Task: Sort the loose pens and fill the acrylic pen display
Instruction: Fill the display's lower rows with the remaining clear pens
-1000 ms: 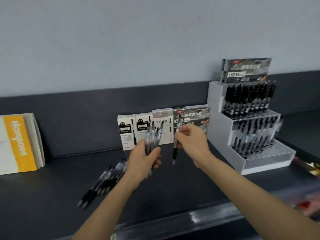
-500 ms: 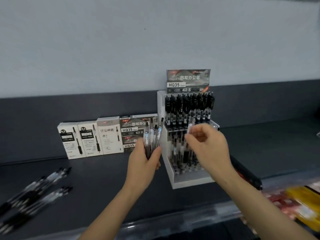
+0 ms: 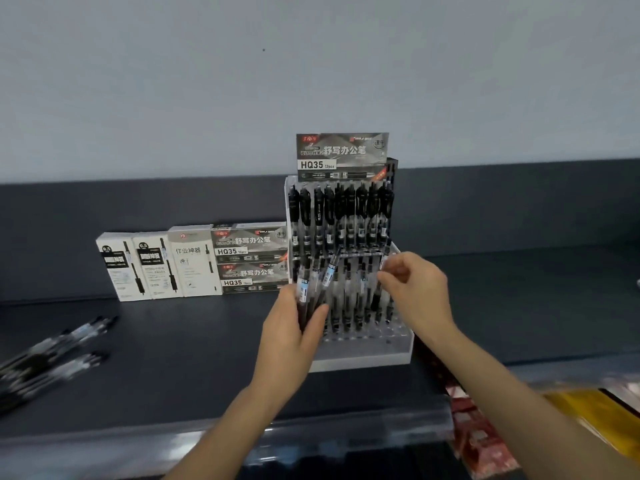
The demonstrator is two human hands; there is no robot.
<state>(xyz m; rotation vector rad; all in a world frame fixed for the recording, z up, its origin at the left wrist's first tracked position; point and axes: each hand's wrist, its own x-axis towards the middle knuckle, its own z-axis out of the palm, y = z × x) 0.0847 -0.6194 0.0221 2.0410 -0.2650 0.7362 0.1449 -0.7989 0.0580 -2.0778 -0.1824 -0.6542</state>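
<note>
The left hand (image 3: pixel 289 327) has its grip closed around a bundle of pens (image 3: pixel 313 289), which stand up out of the fist and lean a little to the right, their clear barrels and blue labels showing above the thumb. The right hand (image 3: pixel 414 289) is pinched at the fingertips (image 3: pixel 388 275) on a single pen (image 3: pixel 383 262), of which only a short pale stretch shows, held against the right end of the middle tier of the acrylic pen display (image 3: pixel 363 355).

The display stands on the dark counter (image 3: pixel 173 358) toward its back edge, just beyond both hands. Its top tier is packed with black-capped pens, the middle tier holds a row of clear-barrelled ones, and the lowest step at the front shows bare holes. A header card (image 3: pixel 343 155) marked HQ35 rises above the top tier.

To the left of the display, along the back edge, stand pen boxes (image 3: pixel 194 261), white ones and two stacked grey ones. Near the counter's left edge lie the loose pens (image 3: pixel 52 358) in a blurred heap, well apart from the display.
</note>
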